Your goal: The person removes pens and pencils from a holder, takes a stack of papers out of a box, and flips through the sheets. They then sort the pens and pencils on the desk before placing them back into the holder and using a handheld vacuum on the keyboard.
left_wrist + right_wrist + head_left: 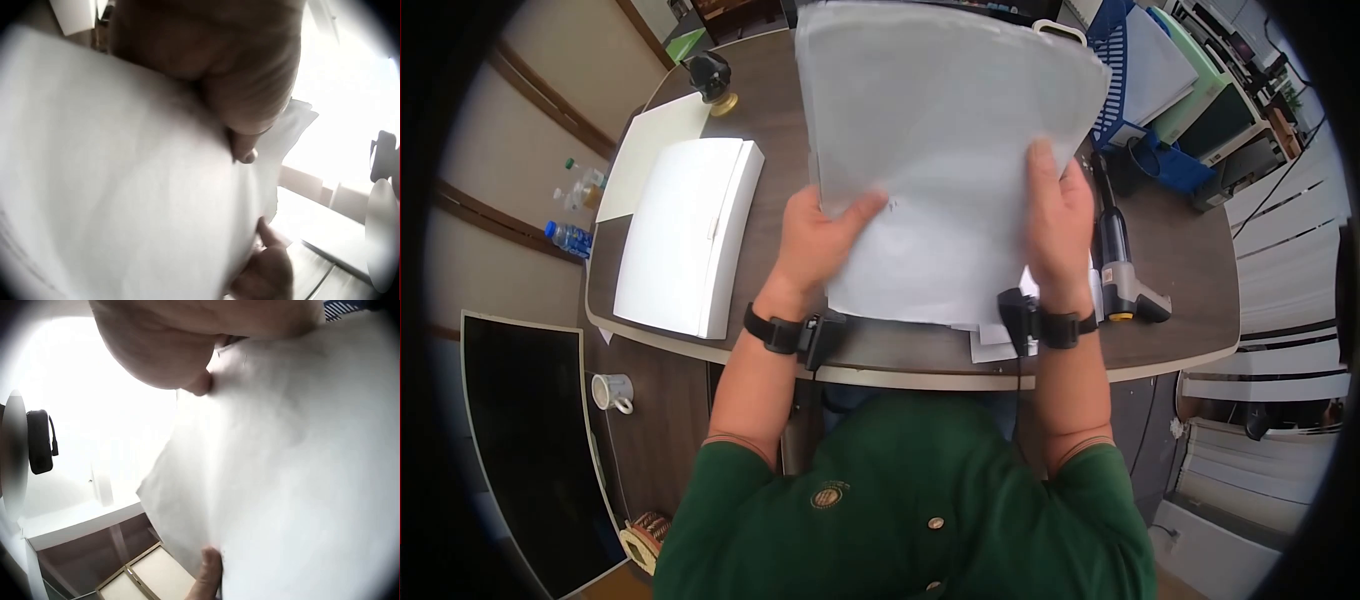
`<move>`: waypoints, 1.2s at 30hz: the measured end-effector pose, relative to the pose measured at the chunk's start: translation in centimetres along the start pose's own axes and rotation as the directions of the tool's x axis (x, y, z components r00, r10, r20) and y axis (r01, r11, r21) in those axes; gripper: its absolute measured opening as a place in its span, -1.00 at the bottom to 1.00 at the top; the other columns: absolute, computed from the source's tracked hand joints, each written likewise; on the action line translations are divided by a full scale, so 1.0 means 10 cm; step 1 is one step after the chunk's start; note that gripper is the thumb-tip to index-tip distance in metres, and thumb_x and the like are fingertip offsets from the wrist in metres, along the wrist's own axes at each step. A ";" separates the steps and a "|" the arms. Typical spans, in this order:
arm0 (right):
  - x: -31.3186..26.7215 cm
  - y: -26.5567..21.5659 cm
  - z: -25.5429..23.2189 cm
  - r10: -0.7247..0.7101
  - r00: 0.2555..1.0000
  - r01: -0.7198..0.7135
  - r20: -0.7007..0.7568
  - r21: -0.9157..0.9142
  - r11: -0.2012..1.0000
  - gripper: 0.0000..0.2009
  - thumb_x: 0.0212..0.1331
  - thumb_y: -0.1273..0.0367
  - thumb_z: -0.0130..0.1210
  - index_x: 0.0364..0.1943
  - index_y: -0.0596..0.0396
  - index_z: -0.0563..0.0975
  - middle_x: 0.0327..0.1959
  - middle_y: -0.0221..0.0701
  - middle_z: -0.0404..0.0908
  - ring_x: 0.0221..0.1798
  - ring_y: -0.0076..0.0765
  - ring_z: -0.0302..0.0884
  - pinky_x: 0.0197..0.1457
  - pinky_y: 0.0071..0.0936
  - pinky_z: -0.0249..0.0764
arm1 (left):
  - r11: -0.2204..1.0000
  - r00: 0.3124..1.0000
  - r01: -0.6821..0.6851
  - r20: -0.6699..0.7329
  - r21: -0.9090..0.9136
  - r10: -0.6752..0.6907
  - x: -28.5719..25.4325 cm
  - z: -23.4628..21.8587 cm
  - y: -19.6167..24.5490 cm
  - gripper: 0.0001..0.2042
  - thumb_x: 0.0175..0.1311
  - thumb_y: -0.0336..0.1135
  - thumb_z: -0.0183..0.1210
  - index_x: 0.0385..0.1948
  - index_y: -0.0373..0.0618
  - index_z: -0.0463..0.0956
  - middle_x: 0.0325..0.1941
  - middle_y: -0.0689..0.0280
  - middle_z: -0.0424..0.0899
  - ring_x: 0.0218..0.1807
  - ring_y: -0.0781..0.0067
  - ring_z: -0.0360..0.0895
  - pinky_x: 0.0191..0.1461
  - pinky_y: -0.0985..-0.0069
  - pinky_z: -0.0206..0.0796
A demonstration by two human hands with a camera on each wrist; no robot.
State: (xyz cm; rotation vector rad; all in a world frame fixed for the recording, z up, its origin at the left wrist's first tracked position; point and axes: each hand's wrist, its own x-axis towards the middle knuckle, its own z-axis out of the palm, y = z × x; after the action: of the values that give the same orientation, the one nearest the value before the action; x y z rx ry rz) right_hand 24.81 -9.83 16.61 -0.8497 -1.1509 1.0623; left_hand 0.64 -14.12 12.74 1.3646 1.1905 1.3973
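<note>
A stack of large white paper sheets (940,130) is held up over the desk, tilted toward the head camera, its edges slightly uneven. My left hand (818,240) grips its left side, the thumb lying on the near face and the other fingers hidden behind. On the opposite side my right hand (1058,220) holds the sheets the same way, thumb in front. In the left wrist view the sheets (125,175) fill much of the frame, bending near the thumb. The right wrist view shows the sheets (300,462) with a soft bend and one corner sticking out.
A thick white box-like file (680,235) lies on the desk (775,130) at the left, near a dark object with a yellow base (718,100). At the right are a black-and-grey handheld tool (1118,275) and a blue file rack (1112,70). Loose papers (998,348) lie near the front edge.
</note>
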 end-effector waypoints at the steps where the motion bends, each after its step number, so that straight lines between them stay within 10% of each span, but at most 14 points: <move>1: 0.02 -0.04 -0.06 0.017 0.997 -0.019 0.073 0.017 1.000 -0.65 0.51 0.24 0.11 0.12 0.27 0.49 0.02 -0.36 0.63 0.03 -0.54 0.49 0.13 -0.54 0.43 | 0.990 0.996 0.085 0.022 -0.111 -0.083 0.00 0.01 0.09 -0.70 0.40 -0.29 0.33 0.02 -0.30 0.64 -0.10 0.25 0.78 -0.12 0.51 0.67 0.01 0.50 0.53; 9: -0.33 0.17 -0.45 0.340 0.913 -0.293 0.224 -0.220 0.931 -0.52 0.40 0.40 0.12 0.32 0.33 0.32 0.17 -0.21 0.57 0.17 -0.39 0.53 0.25 -0.42 0.48 | 0.725 0.820 0.572 0.241 -0.383 -0.519 -0.36 0.10 -0.03 -0.57 0.52 -0.21 0.17 0.21 -0.42 0.46 0.10 0.09 0.69 0.04 0.35 0.68 0.11 0.40 0.57; 27: -0.53 0.40 -0.62 0.556 0.733 -0.617 0.391 0.037 0.786 -0.35 0.42 0.47 0.07 0.52 0.22 0.08 0.37 -0.18 0.42 0.31 -0.30 0.47 0.36 -0.31 0.47 | 0.784 0.865 0.499 0.160 -0.369 -0.476 -0.71 0.04 -0.28 -0.62 0.55 -0.28 0.11 0.24 -0.35 0.43 0.09 0.19 0.69 0.02 0.49 0.65 0.14 0.47 0.52; 36: -0.73 0.44 -0.62 0.482 0.815 -0.500 0.321 -0.030 0.866 -0.36 0.42 0.46 0.04 0.54 0.18 0.09 0.37 -0.21 0.42 0.34 -0.35 0.43 0.41 -0.37 0.38 | 0.788 0.869 0.483 0.094 -0.382 -0.486 -0.83 0.11 -0.35 -0.61 0.57 -0.24 0.06 0.25 -0.35 0.43 0.12 0.19 0.66 0.06 0.50 0.62 0.18 0.48 0.48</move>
State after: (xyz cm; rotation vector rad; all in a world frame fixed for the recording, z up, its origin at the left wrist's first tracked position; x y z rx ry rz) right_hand 29.47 -15.51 9.08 -0.9840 -1.1873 1.7060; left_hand 2.12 -21.35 7.53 0.6979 1.0883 1.1796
